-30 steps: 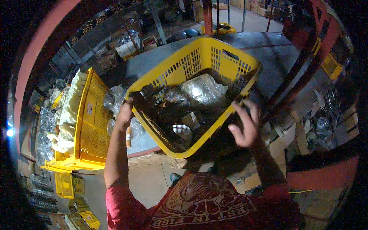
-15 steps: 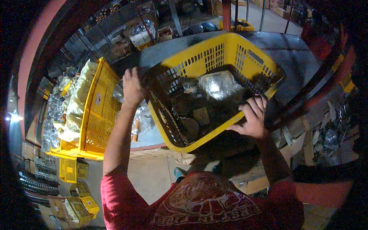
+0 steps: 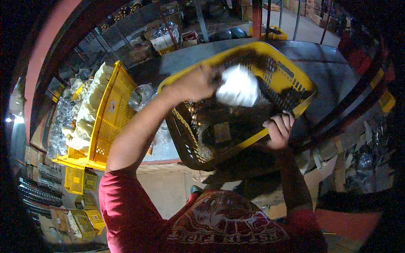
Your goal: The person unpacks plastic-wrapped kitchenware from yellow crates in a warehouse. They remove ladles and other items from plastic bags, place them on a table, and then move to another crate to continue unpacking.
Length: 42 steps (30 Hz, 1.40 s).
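One right hand (image 3: 279, 129) curled on the near edge of the yellow basket (image 3: 253, 138) over the counter (image 3: 185, 59); one left hand (image 3: 200, 85) inside the rim, right by the shiny bundle (image 3: 239, 87), too blurry to say if pinching. Maybe a drop from slick wrapping and a weak hold, or a tipped basket from pushing hard on that edge.

On the red shirt (image 3: 202, 242), we see a curving row of pale capital letters (image 3: 230, 239), partly legible, running along a pale printed drawing (image 3: 230, 213). On the side of the yellow crate (image 3: 105, 130) at left, we spot a small whitish label (image 3: 112, 106), its marks too small for us to read.
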Each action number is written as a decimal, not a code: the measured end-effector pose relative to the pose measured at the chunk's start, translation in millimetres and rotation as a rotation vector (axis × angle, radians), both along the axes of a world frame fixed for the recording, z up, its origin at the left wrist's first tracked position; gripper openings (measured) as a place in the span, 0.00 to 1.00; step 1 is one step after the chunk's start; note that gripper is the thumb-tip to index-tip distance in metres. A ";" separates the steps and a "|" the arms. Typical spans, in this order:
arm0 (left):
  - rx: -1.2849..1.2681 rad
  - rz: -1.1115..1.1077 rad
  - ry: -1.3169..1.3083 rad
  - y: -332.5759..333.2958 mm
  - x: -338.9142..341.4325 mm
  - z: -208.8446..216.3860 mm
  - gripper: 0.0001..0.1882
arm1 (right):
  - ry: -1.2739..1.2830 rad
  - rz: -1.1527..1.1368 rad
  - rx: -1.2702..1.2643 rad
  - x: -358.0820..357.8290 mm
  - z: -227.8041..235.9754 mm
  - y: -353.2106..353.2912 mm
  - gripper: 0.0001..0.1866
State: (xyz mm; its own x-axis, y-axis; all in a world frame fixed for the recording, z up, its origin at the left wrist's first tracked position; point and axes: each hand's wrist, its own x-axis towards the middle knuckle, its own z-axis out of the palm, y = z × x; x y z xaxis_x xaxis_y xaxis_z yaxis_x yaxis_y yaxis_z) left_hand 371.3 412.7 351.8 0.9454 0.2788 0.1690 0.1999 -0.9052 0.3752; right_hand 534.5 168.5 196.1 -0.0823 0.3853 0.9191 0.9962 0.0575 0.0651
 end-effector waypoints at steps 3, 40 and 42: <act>-0.006 -0.028 -0.327 -19.8 31.3 19.4 0.20 | 0.015 -0.043 -0.028 -1.8 2.1 -0.7 0.23; -0.024 -0.116 0.774 -13.0 143.6 -243.3 0.19 | -0.022 -0.154 0.048 14.7 -55.5 -6.9 0.07; -0.036 -0.100 0.774 -13.4 141.6 -243.1 0.20 | -0.026 -0.142 0.050 16.0 -50.8 -6.2 0.07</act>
State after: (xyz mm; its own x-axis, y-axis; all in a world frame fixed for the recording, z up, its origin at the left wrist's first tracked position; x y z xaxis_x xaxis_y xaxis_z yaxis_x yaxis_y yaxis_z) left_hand 512.9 399.3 108.7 0.8116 0.1791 -0.5561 0.3349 -0.9225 0.1918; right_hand 550.5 162.3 145.3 -0.0542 0.3488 0.9356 0.9920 -0.0882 0.0903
